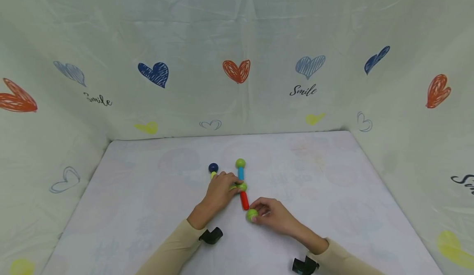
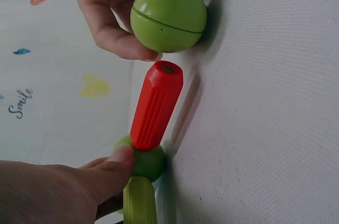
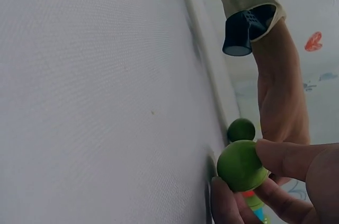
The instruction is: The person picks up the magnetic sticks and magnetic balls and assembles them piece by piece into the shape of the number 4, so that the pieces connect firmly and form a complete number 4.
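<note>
My left hand [image 1: 218,192] pinches the middle green ball [image 1: 242,187] of a joined toy of balls and rods. From that ball a red rod [image 1: 244,200] points toward me, its free end showing a small dark disc in the left wrist view. A blue rod [image 1: 241,173] runs the other way to another green ball [image 1: 240,162]. A yellow-green rod [image 2: 140,200] also meets the middle ball. Between thumb and fingers, my right hand [image 1: 275,216] holds a loose grooved green ball [image 2: 169,17], slightly apart from the red rod's end.
Beyond the left hand lies a dark blue ball [image 1: 213,167] on a yellow-green piece, partly hidden by the fingers. The white-covered table [image 1: 333,176] extends to both sides. A cloth with printed hearts [image 1: 237,71] hangs behind it. Each sleeve carries a black wrist camera [image 1: 212,236].
</note>
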A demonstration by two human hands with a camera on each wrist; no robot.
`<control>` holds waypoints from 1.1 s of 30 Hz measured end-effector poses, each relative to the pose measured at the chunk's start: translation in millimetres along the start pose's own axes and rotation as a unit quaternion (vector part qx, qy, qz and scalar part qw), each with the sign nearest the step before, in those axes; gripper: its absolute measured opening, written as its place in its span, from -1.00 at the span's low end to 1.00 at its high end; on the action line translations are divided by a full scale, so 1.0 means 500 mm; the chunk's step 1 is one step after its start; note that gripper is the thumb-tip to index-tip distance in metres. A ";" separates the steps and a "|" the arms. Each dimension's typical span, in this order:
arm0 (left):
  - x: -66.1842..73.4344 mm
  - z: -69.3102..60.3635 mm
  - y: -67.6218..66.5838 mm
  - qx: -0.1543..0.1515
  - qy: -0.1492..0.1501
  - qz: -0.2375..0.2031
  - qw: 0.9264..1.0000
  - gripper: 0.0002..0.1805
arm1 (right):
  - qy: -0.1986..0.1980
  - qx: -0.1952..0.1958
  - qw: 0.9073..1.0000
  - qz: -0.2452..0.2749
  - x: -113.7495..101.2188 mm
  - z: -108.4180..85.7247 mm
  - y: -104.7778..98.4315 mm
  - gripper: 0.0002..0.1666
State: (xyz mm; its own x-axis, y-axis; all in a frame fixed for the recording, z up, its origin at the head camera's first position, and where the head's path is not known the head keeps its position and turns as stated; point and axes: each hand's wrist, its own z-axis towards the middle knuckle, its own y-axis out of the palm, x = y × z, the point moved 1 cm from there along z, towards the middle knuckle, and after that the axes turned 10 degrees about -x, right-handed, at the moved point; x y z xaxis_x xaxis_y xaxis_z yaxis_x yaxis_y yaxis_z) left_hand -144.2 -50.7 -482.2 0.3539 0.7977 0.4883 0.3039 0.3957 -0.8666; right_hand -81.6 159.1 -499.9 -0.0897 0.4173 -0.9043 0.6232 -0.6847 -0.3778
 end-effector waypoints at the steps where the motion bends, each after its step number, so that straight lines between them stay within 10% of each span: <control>1: 0.000 0.000 0.000 0.000 0.000 0.000 1.000 -0.74 | -0.002 0.002 1.000 -0.001 0.000 0.000 0.001 -0.67; 33: -0.003 -0.001 0.001 0.003 0.011 -0.005 1.000 -0.75 | -0.013 0.025 1.000 -0.002 -0.014 0.016 0.025 -0.66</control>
State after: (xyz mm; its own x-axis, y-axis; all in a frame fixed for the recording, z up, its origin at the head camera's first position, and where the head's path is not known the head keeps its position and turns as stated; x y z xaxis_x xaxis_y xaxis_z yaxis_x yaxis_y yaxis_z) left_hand -144.1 -52.0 -483.5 0.3707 0.7833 0.4990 0.3018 0.4065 -0.8624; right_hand -79.5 143.0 -500.0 -0.1122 0.4046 -0.9076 0.5832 -0.7127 -0.3898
